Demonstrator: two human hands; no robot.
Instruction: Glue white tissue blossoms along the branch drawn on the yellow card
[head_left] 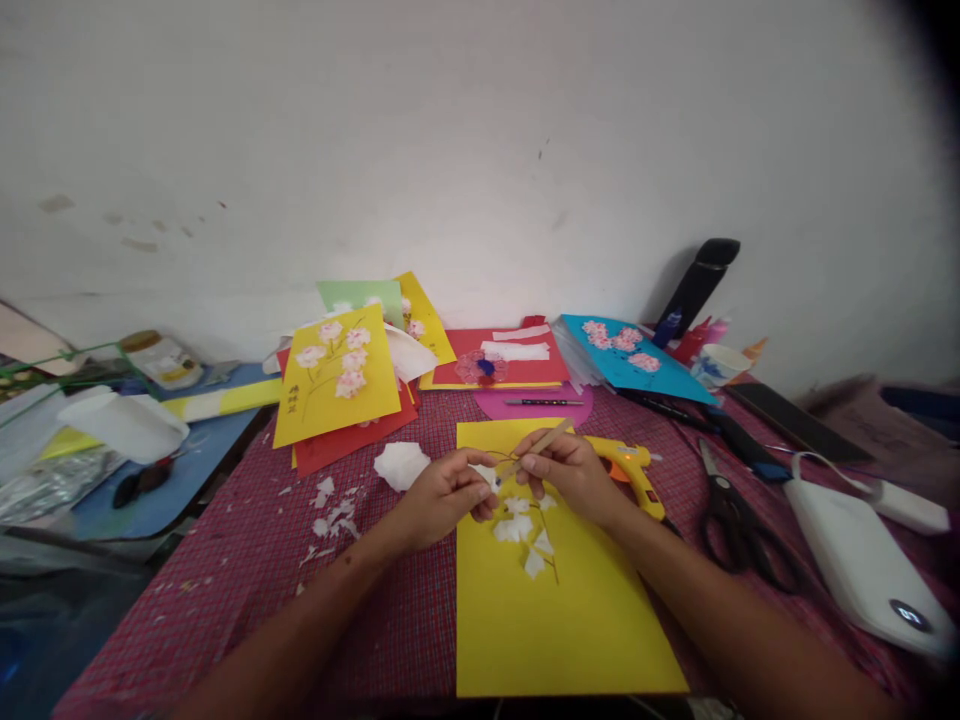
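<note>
My left hand [450, 487] is pinched on a small piece of white paper [486, 474], partly hidden by the fingers, over the upper left of a yellow sheet [570, 630]. Close beside it, my right hand [568, 468] grips a flat wooden stick [550, 437], its lower end pointing toward the left fingertips. Below the hands, white paper petals [513, 528] sit along a thin brown branch on the sheet. A yellow glue gun [637, 470] lies just right of my right hand, partly covered by it.
Crumpled white paper [401, 465] and torn scraps [337, 517] lie left. Black scissors [739, 530] and a white power bank [862, 560] are at right. Finished flower cards, yellow [337, 375] and blue [611, 375], stand behind, with a brush [544, 402] between.
</note>
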